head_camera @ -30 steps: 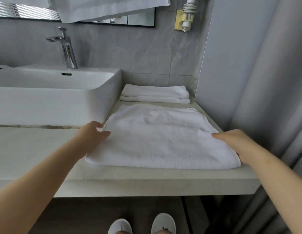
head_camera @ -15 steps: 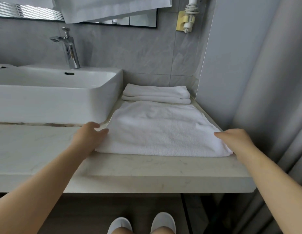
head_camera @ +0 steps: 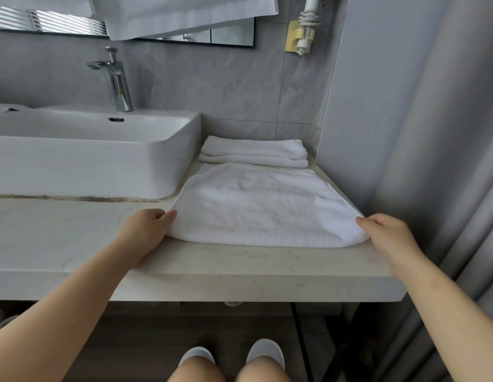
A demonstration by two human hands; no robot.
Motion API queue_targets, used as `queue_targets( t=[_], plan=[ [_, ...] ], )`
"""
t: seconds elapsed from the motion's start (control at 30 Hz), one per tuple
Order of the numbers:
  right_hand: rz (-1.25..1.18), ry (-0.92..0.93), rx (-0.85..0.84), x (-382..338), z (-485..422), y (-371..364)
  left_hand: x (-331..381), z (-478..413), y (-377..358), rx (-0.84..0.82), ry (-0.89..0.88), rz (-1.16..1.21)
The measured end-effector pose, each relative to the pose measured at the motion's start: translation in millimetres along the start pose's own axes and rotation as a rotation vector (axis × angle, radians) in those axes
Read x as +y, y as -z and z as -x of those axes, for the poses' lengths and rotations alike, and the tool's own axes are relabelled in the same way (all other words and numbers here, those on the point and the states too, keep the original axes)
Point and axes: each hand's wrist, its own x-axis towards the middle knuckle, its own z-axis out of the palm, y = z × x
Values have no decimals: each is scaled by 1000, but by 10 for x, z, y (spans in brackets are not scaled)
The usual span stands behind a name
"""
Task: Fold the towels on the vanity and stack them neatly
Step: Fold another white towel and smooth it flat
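Head: towel (head_camera: 262, 210) between left grip (head_camera: 145, 232), right grip (head_camera: 388, 235)

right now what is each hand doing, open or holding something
Left hand: grips the near left corner of the folded towel.
Right hand: grips its near right corner.

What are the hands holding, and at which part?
The front towel: the left hand grips its near left corner, the right hand its near right corner.

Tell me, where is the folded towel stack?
In the head view, the folded stack sits at the back right of the vanity, by the tiled wall, right of the sink and behind the large towel.
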Motion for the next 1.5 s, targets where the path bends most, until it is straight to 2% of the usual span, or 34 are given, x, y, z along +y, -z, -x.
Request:
queue_targets(
  t=[0.23, 0.53, 0.77, 0.97, 1.03, 1.1, 1.13, 1.2, 1.27, 1.3, 1.37, 1.43, 1.5],
  plan=[
    [20, 34, 23, 33, 68, 74, -48, 38, 58, 42, -37, 53],
    [98, 21, -15, -23, 107, 105, -54, 86, 82, 65, -62, -53],
    [126, 43, -20, -33, 148, 115, -129, 135, 80, 79, -217, -182],
    [325, 58, -47, -98, 202, 74, -67, 115, 99, 36, -150, -214],
    [518, 184, 63, -173, 255, -19, 27, 101, 81, 150, -174, -286],
    [565, 410, 125, -332, 349, -235, 219, 142, -36, 300, -343, -314],
    [560, 482, 34, -417, 408, -374, 322, 181, -142, 260, -449, -337],
    [647, 525, -293, -510, 507, -668, 458, 258, -409, -23, -610, -500],
    [797, 473, -526, -485, 521, -791, 482, 293, -546, -328, -567, -708],
    [809, 431, -572, -487, 500, -754, 469, 283, -517, -411, -535, -760],
    [720, 340, -607, -529, 437, -637, 499, 262, -400, -457, -490, -759],
    [646, 310, -603, -622, 371, -595, 620, 209, -323, -427, -442, -689],
    [570, 370, -416, -718, 214, -658, 788, 79, -340, -226, -434, -555]
  ],
)
